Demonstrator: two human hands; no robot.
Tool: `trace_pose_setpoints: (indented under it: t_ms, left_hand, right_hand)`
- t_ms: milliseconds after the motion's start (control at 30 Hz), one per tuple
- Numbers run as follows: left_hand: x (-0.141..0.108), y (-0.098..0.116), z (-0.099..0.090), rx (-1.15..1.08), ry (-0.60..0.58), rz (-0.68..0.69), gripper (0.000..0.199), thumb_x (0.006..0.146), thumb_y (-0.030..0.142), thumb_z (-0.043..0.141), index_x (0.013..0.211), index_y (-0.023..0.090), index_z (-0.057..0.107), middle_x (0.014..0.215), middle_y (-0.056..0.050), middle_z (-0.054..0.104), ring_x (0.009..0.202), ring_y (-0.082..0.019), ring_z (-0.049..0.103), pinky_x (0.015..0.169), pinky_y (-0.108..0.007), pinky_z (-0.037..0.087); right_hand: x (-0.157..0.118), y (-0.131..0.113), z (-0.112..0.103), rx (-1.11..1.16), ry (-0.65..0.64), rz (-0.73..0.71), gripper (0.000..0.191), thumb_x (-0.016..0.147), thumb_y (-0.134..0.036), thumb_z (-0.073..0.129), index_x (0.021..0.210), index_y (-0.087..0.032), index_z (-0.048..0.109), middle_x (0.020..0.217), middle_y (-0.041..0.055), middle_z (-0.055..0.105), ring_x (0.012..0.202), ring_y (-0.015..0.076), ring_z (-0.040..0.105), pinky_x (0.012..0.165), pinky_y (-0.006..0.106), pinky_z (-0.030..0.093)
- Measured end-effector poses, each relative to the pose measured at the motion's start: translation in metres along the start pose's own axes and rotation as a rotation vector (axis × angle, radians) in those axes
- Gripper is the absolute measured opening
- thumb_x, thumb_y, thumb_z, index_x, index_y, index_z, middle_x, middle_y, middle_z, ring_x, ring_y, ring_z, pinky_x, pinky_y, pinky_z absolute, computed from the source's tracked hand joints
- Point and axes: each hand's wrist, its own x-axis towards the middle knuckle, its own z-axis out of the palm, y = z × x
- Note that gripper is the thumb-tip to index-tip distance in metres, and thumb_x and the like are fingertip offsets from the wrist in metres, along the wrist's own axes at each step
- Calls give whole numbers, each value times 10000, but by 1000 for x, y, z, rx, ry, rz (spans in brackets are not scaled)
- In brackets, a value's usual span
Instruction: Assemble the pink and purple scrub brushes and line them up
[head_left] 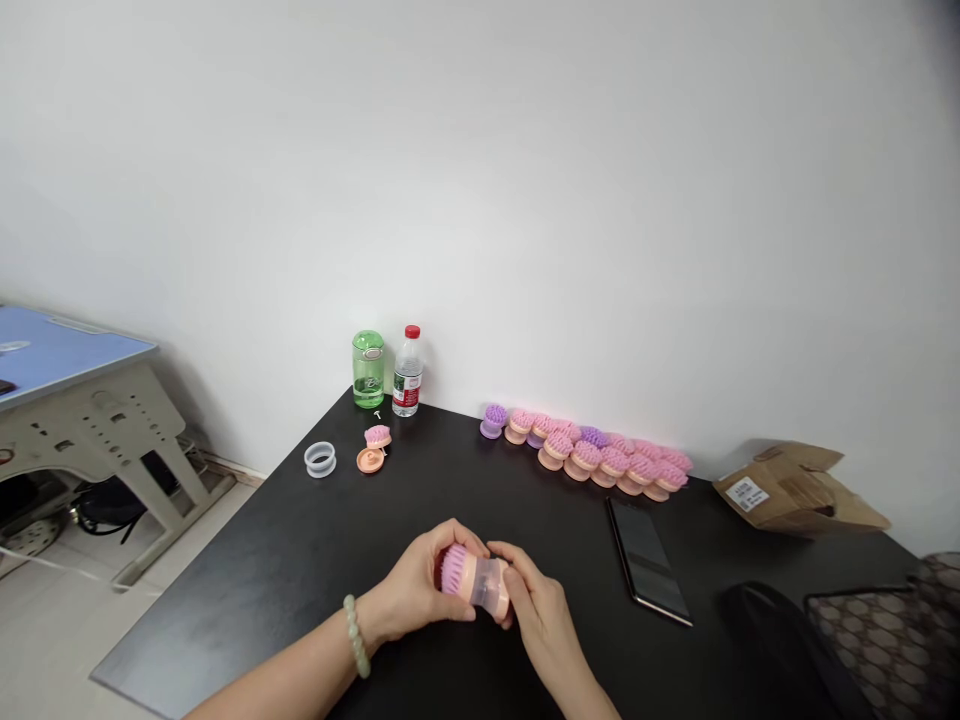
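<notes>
Left hand (409, 590): closed around bristle end of pink palm brush (474, 574)
Right hand (544, 625): gripping its clear body
Smartphone (645, 560): 2 o'clock
Brush row (592, 455): 1 o'clock

Left hand (412, 585), right hand (544, 625), curled together

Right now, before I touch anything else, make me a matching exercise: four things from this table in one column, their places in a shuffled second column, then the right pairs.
Things
1. Water bottle with a red cap
2. Clear ring
3. Smartphone
4. Pink-bristled brush

Places
A. Held between the left hand and right hand
B. Standing beside a green bottle
C. Lying flat on the black table, right of the hands
D. Lying left of a loose pink brush head

Pairs: 1-B, 2-D, 3-C, 4-A
</notes>
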Motion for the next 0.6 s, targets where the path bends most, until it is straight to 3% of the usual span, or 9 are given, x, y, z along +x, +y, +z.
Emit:
trace_pose_setpoints:
  t_ms: [67, 133, 233, 333, 433, 533, 600]
  left_hand:
    - [1, 0, 0, -35, 7, -2, 519, 515, 166, 926, 948, 179, 640, 982, -38, 643, 820, -158, 569, 692, -251, 410]
    - [2, 1, 1, -104, 44, -31, 536, 518, 194, 932, 960, 185, 629, 953, -32, 651, 798, -154, 571, 690, -251, 397]
    - [2, 2, 0, -159, 99, -37, 538, 525, 213, 936, 962, 180, 626, 908, -21, 652, 783, -142, 564, 702, -245, 381]
    - [1, 3, 0, -187, 92, -46, 533, 540, 219, 933, 977, 179, 631, 896, -22, 653, 800, -152, 577, 720, -250, 383]
    - [1, 3, -1, -193, 63, -49, 534, 543, 214, 934, 986, 183, 638, 909, -30, 659, 833, -175, 601, 742, -264, 395]
    - [1, 3, -2, -224, 48, -60, 531, 544, 188, 931, 989, 183, 641, 918, -27, 656, 826, -163, 599, 742, -258, 402]
    - [1, 2, -3, -254, 47, -77, 526, 550, 175, 925, 993, 182, 641, 916, -21, 650, 806, -144, 589, 729, -244, 400]
  right_hand:
    - [1, 2, 1, 102, -43, 65, 567, 1012, -591, 270, 1194, -206, 645, 580, -2, 679, 512, 190, 667, 537, 276, 564]
    - [3, 2, -2, 176, -5, 20, 587, 1001, -618, 268, 1262, -207, 596, 763, 40, 742, 630, 201, 706, 604, 290, 583]
    - [4, -1, -7, 222, 43, -87, 547, 955, -597, 463, 1357, -229, 513, 1155, 121, 712, 801, 220, 728, 690, 323, 610]
    - [3, -5, -10, 122, 36, -151, 600, 853, -452, 703, 1385, -262, 500, 1305, 138, 632, 850, 220, 720, 790, 365, 610]
    - [2, -7, -8, 3, 46, -199, 525, 845, -370, 720, 1335, -266, 562, 1218, 105, 671, 843, 212, 708, 826, 364, 595]
    - [2, -4, -7, -15, 64, -224, 426, 913, -397, 629, 1309, -254, 563, 911, 33, 729, 732, 188, 694, 728, 308, 594]
    - [2, -3, -8, 1, 51, -226, 419, 950, -427, 562, 1329, -253, 532, 842, 11, 726, 663, 174, 678, 659, 284, 586]
